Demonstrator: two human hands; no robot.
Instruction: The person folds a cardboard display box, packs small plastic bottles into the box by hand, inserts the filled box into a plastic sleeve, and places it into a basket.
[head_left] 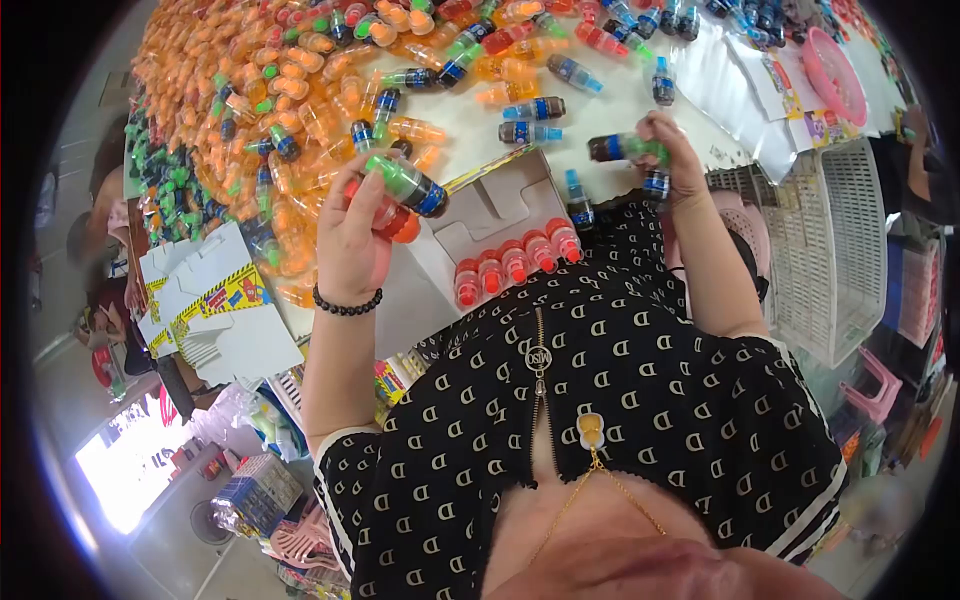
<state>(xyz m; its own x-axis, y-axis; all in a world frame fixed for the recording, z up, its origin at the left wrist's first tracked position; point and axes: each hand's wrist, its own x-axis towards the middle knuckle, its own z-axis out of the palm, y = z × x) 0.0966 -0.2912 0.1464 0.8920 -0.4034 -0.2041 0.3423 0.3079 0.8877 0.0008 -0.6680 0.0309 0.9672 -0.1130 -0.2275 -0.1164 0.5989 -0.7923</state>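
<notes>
My left hand [355, 225] holds a green-capped bottle [408, 186] and a red bottle [392, 217] over the left side of an open carton [485, 215]. A row of several red bottles [515, 262] lies in the carton along the edge nearest me. To the right of the carton, my right hand [677, 160] is wrapped round a green-and-dark bottle [625, 148]; a dark bottle with a blue label [656, 184] shows just beneath its fingers. A blue-capped bottle [578, 200] stands between the carton and my right hand.
Orange bottles [230, 80] are heaped at the left and back of the table. Flat printed cartons [215, 305] lie at the left edge. A pink basket [833, 77] sits at the back right, and white plastic crates [825, 250] are at the right.
</notes>
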